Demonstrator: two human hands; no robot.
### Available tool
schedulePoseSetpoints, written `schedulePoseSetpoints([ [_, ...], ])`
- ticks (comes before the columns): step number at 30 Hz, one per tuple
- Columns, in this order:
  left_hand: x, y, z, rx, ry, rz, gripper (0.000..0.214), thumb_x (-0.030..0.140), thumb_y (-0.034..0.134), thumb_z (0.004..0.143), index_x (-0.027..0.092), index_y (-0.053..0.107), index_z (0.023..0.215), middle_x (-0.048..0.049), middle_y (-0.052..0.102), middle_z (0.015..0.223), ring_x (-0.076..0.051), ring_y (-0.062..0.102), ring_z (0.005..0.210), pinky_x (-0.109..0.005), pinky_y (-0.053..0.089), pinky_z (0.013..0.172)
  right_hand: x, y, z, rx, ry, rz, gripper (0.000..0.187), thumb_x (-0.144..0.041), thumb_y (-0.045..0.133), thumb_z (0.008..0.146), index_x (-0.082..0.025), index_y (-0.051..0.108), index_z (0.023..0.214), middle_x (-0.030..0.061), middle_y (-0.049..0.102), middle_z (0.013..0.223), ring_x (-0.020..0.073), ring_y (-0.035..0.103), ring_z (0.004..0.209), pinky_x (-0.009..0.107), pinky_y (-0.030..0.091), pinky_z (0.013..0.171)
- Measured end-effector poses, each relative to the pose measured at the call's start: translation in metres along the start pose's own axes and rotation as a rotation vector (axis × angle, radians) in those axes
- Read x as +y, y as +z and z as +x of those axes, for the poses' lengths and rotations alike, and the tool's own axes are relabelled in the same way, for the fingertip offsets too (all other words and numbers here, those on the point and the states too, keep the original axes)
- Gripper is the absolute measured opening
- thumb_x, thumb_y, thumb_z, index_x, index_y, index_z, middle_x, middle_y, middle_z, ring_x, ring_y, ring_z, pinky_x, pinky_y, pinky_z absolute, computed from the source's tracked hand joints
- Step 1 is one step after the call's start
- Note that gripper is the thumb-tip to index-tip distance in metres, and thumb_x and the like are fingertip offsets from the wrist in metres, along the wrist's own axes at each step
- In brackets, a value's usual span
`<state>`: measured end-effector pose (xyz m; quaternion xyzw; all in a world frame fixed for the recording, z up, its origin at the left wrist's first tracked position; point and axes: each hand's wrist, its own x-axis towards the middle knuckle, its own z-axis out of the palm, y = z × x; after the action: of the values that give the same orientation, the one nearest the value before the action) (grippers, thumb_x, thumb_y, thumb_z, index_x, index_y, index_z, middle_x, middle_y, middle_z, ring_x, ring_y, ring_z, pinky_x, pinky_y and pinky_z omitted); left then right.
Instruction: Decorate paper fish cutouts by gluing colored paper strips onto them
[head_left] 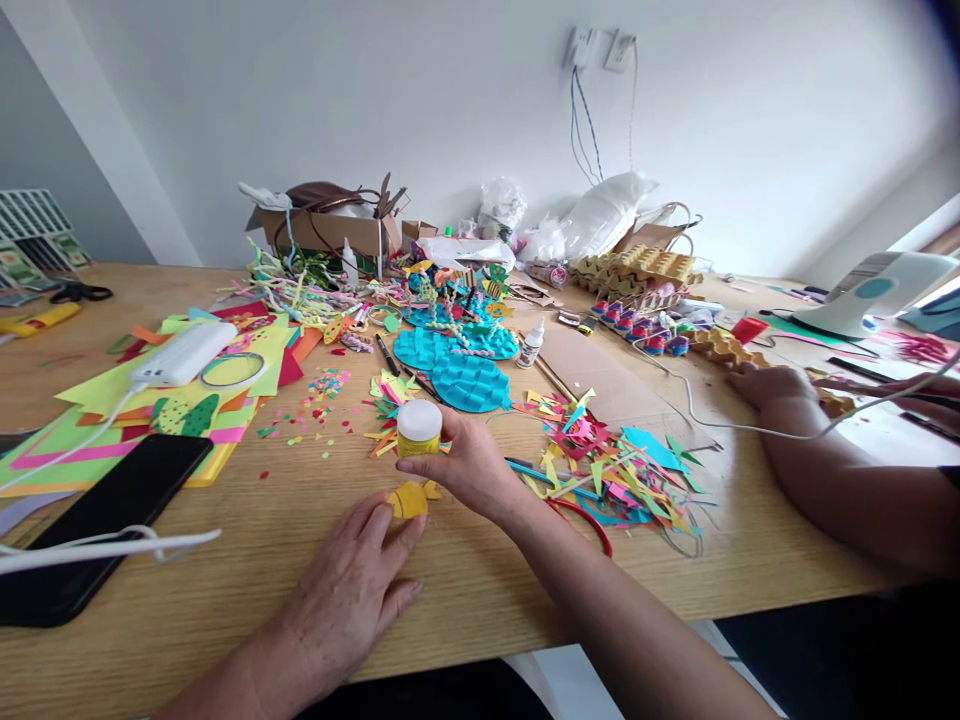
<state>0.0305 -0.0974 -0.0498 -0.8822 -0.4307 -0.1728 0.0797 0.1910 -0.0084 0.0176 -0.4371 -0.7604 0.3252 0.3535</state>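
My right hand (477, 464) is wrapped round a small yellow jar with a white lid (418, 430), upright and just beyond my left hand. Lying on the wooden table is a yellow paper fish (409, 500) with dark lines drawn on it. My left hand (358, 570) lies palm down with its fingertips on the fish's near edge and its thumb apart. Blue egg-carton pieces (471, 384) sit farther back, with paper fish and beaded strands on the rear one. A white glue bottle (531, 345) stands beside them.
Paper scraps (615, 470) and red-handled scissors (589, 522) lie to the right. At left are coloured sheets (45, 455), a white power strip (186, 353) and a black phone (105, 525). Another person's hand (776, 390) rests by egg-carton strips. A white cable (694, 410) crosses there.
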Motion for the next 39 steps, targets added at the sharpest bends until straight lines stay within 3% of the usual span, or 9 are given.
schedulePoseSetpoints([
  [14,-0.0001,0.0011,0.0011,0.012,0.006,0.014,0.055,0.018,0.072,0.065,0.016,0.051,0.116,-0.0131,0.045,0.11,-0.031,0.049,0.102,-0.046,0.049,0.082,-0.0054,0.0013,-0.0079,-0.051,-0.034,0.034,0.028,-0.029,0.075,0.064,-0.017,0.063,0.087,-0.0022,0.064,0.079,0.0153,0.057,0.074,0.023,0.04,0.065],
  [39,-0.0004,0.0019,-0.0006,-0.03,-0.019,0.004,0.051,0.019,0.064,0.071,0.019,0.049,0.119,-0.0113,0.047,0.111,-0.029,0.048,0.105,-0.043,0.047,0.086,-0.0055,0.0024,-0.0081,-0.023,-0.016,0.078,0.026,-0.029,0.073,0.065,-0.018,0.064,0.087,-0.0021,0.065,0.08,0.0162,0.058,0.076,0.025,0.042,0.067],
])
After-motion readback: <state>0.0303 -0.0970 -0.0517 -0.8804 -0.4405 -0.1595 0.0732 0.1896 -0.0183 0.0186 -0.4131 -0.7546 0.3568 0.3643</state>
